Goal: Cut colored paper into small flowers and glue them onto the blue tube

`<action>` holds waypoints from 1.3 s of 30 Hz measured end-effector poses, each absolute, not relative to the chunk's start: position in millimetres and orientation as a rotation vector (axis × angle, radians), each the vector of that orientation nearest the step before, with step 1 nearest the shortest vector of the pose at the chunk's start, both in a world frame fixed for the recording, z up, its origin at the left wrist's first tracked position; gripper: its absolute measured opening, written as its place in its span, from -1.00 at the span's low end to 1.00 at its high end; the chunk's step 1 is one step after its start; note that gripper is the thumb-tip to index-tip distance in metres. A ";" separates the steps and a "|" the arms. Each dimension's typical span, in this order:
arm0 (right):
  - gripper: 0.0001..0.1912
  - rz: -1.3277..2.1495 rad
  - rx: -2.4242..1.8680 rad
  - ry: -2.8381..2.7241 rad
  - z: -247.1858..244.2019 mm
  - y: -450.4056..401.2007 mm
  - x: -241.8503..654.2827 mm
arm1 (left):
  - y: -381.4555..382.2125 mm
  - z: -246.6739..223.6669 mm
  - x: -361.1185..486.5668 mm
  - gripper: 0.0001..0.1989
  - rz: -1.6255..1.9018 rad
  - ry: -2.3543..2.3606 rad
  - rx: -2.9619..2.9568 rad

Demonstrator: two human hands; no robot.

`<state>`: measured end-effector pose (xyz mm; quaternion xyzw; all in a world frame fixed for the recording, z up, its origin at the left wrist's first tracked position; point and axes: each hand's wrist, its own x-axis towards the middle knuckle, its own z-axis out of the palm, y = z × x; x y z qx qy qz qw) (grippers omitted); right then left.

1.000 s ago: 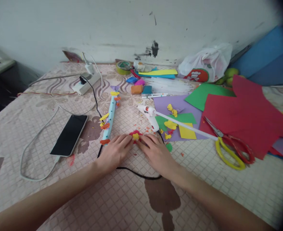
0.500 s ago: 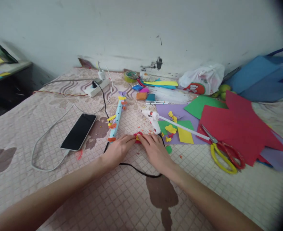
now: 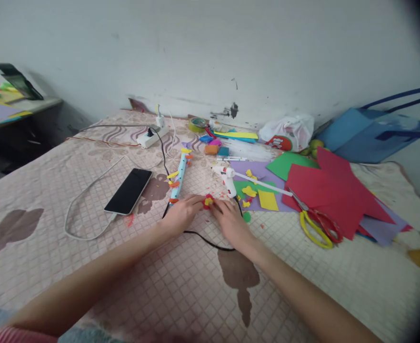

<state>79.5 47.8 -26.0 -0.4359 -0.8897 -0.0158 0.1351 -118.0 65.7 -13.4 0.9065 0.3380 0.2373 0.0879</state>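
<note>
A small red flower with a yellow centre (image 3: 208, 201) is pinched between the fingertips of both hands, low over the quilted cover. My left hand (image 3: 183, 213) grips its left side, fingers together. From the right, my right hand (image 3: 229, 220) holds the other edge with closed fingers. Just beyond my left hand lies a light blue strip (image 3: 180, 176) with yellow and orange pieces along it. A white glue gun (image 3: 227, 178) with a long white stick in it rests beyond my right hand, on the edge of purple paper.
A phone (image 3: 128, 191) on a cable lies at left, a power strip (image 3: 153, 137) behind it. Scissors (image 3: 315, 221), red paper (image 3: 331, 190), yellow and green cut pieces lie at right. Clay blocks, tape, a plastic bag (image 3: 288, 133) and a blue bag stand along the wall.
The view has shifted slightly. The fingers of my right hand have drawn back a little from the flower, so more of its red petals and yellow centre shows.
</note>
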 end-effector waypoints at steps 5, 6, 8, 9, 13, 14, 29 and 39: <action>-0.44 0.068 -1.203 -2.513 -31.7 50.2 83.0 | 68.7 -10.2 -114.7 -0.86 0.623 0.888 2.817; -0.42 0.138 -1.182 -2.458 -30.8 51.0 85.5 | 69.2 -9.6 -114.2 -0.86 0.629 0.895 2.818; -0.38 0.244 -1.151 -2.317 -27.6 50.4 91.6 | 69.8 -8.4 -113.3 -0.86 0.656 0.921 2.816; -0.38 0.276 -1.143 -2.250 -25.8 48.7 94.7 | 69.7 -7.9 -112.8 -0.86 0.663 0.926 2.823; -0.51 0.326 -1.101 -2.124 -21.7 33.6 105.8 | 68.4 -5.9 -110.7 -0.83 0.545 0.836 2.875; -0.54 0.334 -1.093 -2.112 -21.5 28.7 108.1 | 68.8 -4.8 -110.4 -0.81 0.495 0.824 2.835; -0.73 0.363 -1.115 -1.674 -12.3 -0.9 140.4 | 85.9 9.5 -94.2 -0.85 0.617 1.564 2.195; -0.76 0.419 -1.194 -1.509 -13.5 9.8 159.8 | 95.6 5.7 -84.5 -0.78 0.628 1.634 1.914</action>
